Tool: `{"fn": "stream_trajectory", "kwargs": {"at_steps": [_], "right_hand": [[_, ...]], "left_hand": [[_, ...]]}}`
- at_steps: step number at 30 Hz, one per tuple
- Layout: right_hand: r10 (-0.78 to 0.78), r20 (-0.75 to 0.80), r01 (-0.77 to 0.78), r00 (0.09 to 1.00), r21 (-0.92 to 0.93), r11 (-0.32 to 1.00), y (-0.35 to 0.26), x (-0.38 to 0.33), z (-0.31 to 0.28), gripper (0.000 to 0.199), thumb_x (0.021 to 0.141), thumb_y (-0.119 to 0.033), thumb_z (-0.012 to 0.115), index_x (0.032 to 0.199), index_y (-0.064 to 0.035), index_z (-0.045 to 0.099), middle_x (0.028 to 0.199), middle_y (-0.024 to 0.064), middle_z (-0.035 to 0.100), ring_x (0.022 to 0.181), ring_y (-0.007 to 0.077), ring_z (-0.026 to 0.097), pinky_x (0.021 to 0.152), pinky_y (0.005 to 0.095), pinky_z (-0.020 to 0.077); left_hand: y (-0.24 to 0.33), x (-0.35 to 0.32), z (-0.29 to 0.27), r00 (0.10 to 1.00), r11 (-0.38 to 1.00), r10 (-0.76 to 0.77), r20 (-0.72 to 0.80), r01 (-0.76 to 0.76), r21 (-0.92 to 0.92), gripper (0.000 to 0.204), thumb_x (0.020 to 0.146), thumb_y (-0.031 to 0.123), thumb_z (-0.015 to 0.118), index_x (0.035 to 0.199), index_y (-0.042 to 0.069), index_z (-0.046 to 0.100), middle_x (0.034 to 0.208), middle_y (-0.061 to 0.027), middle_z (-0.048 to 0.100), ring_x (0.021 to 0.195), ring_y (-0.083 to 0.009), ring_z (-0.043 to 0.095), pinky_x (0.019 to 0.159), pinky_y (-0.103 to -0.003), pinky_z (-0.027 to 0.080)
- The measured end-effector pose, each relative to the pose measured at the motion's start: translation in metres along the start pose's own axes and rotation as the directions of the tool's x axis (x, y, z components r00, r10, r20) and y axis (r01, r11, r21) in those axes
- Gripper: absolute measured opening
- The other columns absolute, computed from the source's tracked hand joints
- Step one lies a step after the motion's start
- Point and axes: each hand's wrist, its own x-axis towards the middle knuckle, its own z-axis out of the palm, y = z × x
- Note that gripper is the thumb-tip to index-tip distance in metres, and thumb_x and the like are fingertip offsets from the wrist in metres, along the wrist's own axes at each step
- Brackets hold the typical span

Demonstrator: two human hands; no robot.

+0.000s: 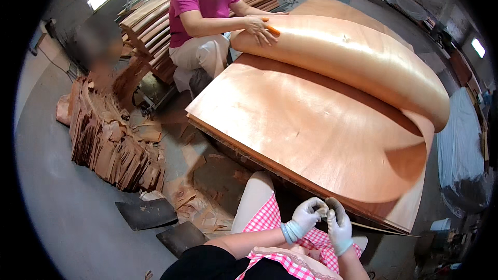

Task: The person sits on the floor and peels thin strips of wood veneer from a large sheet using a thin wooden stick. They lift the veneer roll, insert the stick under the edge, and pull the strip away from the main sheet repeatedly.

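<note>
Both my hands wear pale work gloves and meet in front of my lap, close to the near edge of a stack of thin wood sheets (290,129). My left hand (305,219) is closed in a pinch, its fingertips against those of the other hand. My right hand (339,228) is also closed, its fingers curled inward. Whatever lies between the fingertips is too small to make out. On the stack, the top sheet is bent back into a large roll (353,57). A co-worker's hand (262,30) rests on its far left end with an orange tool (272,28).
The co-worker in a pink shirt (199,0) crouches at the far left of the stack. Behind stand curved wood sheets (155,36). Broken veneer scraps (116,140) are piled at left, with dark flat pieces (147,214) on the floor. At right lies a plastic-covered pile (459,140).
</note>
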Motion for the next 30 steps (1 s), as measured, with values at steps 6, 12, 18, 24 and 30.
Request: {"fn": "stream_trajectory", "kwargs": {"at_steps": [6,12,18,24,30], "right_hand": [[0.015,-0.087,-0.062,0.996,-0.564,0.824,0.013,0.016,-0.077,0.02,0.089,-0.015,0.063,0.091,0.0036,0.069,0.073,0.0081,0.066,0.069,0.0142,0.062,0.066,0.0312,0.0508],[0.356,-0.164,-0.39,0.92,-0.473,0.79,0.058,0.009,-0.185,0.018,0.089,-0.012,0.062,0.094,0.0042,0.067,0.08,0.0094,0.067,0.073,0.0157,0.062,0.068,0.0304,0.0504],[0.274,-0.272,-0.386,0.922,-0.698,0.604,0.071,0.017,-0.199,0.023,0.086,-0.017,0.066,0.089,0.0057,0.067,0.076,0.0152,0.067,0.071,0.0208,0.063,0.069,0.0352,0.0503],[0.33,-0.272,-0.415,0.904,-0.743,0.525,0.075,0.026,-0.192,0.034,0.083,-0.028,0.068,0.089,0.0055,0.068,0.082,0.0224,0.068,0.076,0.0292,0.067,0.072,0.0391,0.0507],[0.39,-0.254,-0.408,0.885,-0.827,0.387,0.075,0.034,-0.189,0.042,0.083,-0.037,0.064,0.095,0.0027,0.07,0.098,0.0267,0.066,0.096,0.0399,0.064,0.084,0.0451,0.0495]], "left_hand": [[0.068,0.048,-0.096,0.844,0.924,0.344,-0.412,-0.383,-0.012,0.022,0.081,-0.014,0.052,0.091,0.006,0.055,0.08,-0.0081,0.063,0.065,-0.0137,0.059,0.055,-0.024,0.046],[0.191,0.087,-0.311,0.329,0.668,0.741,-0.585,-0.271,0.693,0.015,0.079,-0.008,0.065,0.084,0.004,0.059,0.078,-0.0034,0.062,0.067,-0.0137,0.057,0.064,-0.029,0.051],[0.28,0.098,-0.408,0.198,0.387,0.858,-0.473,0.355,0.851,0.021,0.074,0.017,0.079,0.081,0.0,0.069,0.085,-0.0123,0.068,0.076,-0.0241,0.065,0.077,-0.035,0.053],[0.289,0.112,-0.388,0.304,0.253,0.79,-0.533,0.63,0.734,0.024,0.072,0.031,0.078,0.087,0.011,0.076,0.099,-0.0125,0.07,0.092,-0.0296,0.067,0.086,-0.04,0.053],[0.285,0.118,-0.371,0.412,0.298,0.698,-0.586,0.577,0.76,0.03,0.077,0.025,0.069,0.102,0.01,0.074,0.1,-0.0152,0.072,0.091,-0.0288,0.069,0.083,-0.039,0.053]]}}
